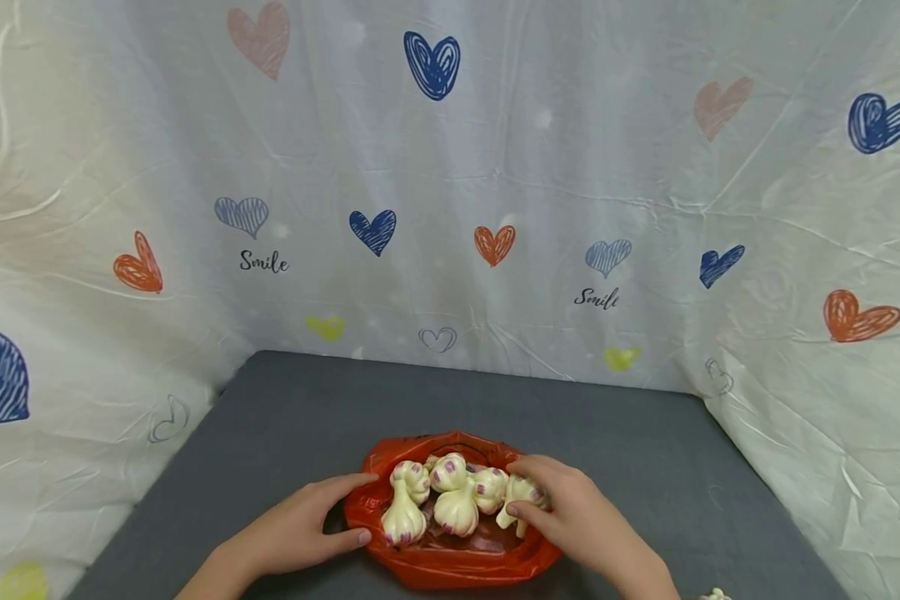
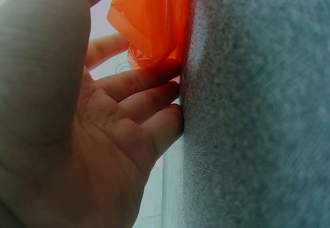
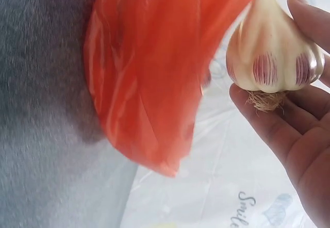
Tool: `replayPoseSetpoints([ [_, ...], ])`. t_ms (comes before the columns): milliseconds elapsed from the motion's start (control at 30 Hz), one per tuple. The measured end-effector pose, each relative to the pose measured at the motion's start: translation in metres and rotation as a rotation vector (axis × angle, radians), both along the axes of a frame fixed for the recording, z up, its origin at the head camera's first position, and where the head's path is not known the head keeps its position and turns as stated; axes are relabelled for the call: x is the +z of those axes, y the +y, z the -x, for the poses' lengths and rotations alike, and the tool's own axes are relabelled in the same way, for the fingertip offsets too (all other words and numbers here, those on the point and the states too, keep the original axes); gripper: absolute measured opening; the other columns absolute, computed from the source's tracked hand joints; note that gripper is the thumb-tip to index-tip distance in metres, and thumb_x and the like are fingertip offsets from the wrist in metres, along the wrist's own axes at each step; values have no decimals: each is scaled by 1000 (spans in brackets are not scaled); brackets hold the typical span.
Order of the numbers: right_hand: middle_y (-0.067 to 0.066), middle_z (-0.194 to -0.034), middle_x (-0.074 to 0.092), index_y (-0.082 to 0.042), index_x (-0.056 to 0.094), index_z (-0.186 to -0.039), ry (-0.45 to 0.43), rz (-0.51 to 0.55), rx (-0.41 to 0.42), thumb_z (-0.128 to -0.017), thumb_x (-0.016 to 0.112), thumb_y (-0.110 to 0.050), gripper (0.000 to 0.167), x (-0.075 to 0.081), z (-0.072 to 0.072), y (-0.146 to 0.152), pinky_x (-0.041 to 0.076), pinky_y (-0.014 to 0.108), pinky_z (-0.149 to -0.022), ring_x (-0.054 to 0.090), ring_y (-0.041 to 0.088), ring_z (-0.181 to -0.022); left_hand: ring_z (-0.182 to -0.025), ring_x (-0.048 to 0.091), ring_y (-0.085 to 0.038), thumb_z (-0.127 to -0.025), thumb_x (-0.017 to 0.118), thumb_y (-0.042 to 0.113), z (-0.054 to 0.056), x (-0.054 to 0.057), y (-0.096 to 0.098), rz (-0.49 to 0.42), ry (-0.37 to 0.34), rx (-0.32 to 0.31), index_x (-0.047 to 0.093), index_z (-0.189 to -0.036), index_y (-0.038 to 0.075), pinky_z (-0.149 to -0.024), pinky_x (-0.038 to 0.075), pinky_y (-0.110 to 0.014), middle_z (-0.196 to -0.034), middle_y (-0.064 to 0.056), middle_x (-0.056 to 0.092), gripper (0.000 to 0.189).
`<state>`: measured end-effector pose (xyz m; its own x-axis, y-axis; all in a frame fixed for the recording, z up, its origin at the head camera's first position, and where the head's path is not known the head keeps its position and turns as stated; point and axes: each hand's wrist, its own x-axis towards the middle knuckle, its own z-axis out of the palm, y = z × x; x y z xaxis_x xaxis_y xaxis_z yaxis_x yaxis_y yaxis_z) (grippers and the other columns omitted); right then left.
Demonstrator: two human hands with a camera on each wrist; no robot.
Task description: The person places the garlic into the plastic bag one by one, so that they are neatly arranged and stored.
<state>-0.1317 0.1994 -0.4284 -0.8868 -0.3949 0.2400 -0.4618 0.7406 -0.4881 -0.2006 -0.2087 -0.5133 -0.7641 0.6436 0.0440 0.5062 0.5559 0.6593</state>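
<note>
A red plastic bag [image 1: 457,571] with its mouth spread wide sits on the dark table, and several garlic bulbs [image 1: 457,508], white with purple streaks, lie inside it. At the bag's right rim my right hand [image 1: 570,508] grips one garlic bulb [image 3: 273,58] between thumb and fingers, its root tuft pointing down along the fingers in the right wrist view. My left hand [image 1: 311,521] is at the left rim, thumb and fingers apart and loosely bent. In the left wrist view its fingertips [image 2: 172,117] rest by the table surface beside the bag.
The dark grey table [image 1: 307,417] runs back to a white curtain [image 1: 435,150] printed with hearts, which also hangs on both sides. Part of another garlic bulb [image 1: 716,594] shows at the bottom edge, right of my right arm.
</note>
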Motion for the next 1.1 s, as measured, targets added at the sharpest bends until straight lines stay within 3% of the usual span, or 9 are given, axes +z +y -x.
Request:
replayPoseSetpoints([
  [467,-4,-134,72,-15,73,-139,-65,-7,20,-100,82,-39,47,-11,3,-13,60,36,-84,68,9,-105,-145,56,-33,-100,65,73,-1,0,0,-2,-1,-5,50,-165,31,-112,50,-63,-160,-1,57,79],
  [767,-2,-139,71,-15,73,-140,-95,-5,29,-101,81,-43,48,-17,4,-17,61,46,-97,69,22,-124,-145,56,-33,-99,65,73,-1,1,0,4,-4,3,50,-164,30,-112,49,-64,-160,-2,57,80],
  [1100,-4,-136,73,-21,74,-138,-140,7,63,-101,81,-41,42,-26,5,-20,61,37,-90,67,12,-115,-146,56,-34,-99,65,73,0,1,1,9,-12,7,50,-164,30,-112,49,-65,-161,-2,57,80],
])
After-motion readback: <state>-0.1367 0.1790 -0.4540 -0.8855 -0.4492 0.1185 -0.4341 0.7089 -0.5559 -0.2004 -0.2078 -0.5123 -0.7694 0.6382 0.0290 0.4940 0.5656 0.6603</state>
